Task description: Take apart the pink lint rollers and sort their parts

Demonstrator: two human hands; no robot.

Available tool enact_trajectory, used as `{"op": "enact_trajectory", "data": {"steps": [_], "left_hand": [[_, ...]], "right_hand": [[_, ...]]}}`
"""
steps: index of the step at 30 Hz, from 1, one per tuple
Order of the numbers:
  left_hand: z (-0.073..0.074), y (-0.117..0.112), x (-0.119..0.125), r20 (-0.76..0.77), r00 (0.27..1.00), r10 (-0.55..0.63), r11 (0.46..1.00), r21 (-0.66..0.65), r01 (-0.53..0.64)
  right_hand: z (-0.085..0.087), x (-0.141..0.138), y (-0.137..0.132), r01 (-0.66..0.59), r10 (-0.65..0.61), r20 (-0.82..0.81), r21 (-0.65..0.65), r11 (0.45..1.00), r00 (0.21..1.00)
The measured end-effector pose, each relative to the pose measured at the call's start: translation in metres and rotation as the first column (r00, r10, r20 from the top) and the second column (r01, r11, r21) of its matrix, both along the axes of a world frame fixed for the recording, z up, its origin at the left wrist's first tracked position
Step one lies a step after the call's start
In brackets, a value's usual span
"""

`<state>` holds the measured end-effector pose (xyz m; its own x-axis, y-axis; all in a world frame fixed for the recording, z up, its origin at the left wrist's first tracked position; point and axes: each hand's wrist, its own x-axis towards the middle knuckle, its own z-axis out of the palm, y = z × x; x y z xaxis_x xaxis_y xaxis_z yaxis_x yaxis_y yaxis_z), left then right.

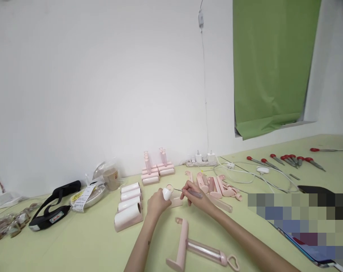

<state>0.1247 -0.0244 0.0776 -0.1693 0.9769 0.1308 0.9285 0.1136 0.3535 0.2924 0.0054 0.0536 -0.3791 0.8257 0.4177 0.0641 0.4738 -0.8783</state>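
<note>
My left hand is closed around a white roll, whose rounded end shows above the fingers. Beside it a small pale pink round part is visible; whether it joins the roll I cannot tell. My right hand grips a thin screwdriver with its shaft pointing left toward that pink part. Under the hands lies a pale pink flat piece. Nearer to me rests a pink roller frame with a clear tube handle and a heart-shaped loop.
White rolls in pink holders line up left of my hands. Finished-looking pink rollers stand by the wall. Loose pink parts lie right, near a power strip and cables. Red-ended tools, a black strap and a phone lie farther out.
</note>
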Motion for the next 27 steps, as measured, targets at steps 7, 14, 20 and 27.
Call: {"op": "enact_trajectory", "data": {"steps": [7, 14, 20, 27], "left_hand": [[0.007, 0.001, 0.008, 0.052, 0.984, -0.169, 0.977, 0.144, 0.160], [0.014, 0.012, 0.014, 0.349, 0.837, -0.421, 0.875, 0.401, 0.272], [0.013, 0.019, 0.008, 0.525, 0.750, -0.401, 0.855, 0.509, 0.101], [0.026, 0.016, 0.008, 0.593, 0.715, -0.371, 0.830, 0.557, -0.031]], "right_hand": [[0.020, -0.013, 0.025, 0.124, -0.124, -0.001, -0.050, 0.991, 0.992], [0.036, -0.042, 0.036, 0.085, -0.081, 0.044, -0.101, 0.991, 0.996], [0.023, -0.035, 0.032, -0.097, 0.105, 0.074, -0.101, 0.990, 0.992], [-0.005, -0.058, 0.024, -0.109, 0.111, 0.035, -0.049, 0.993, 0.993]]}}
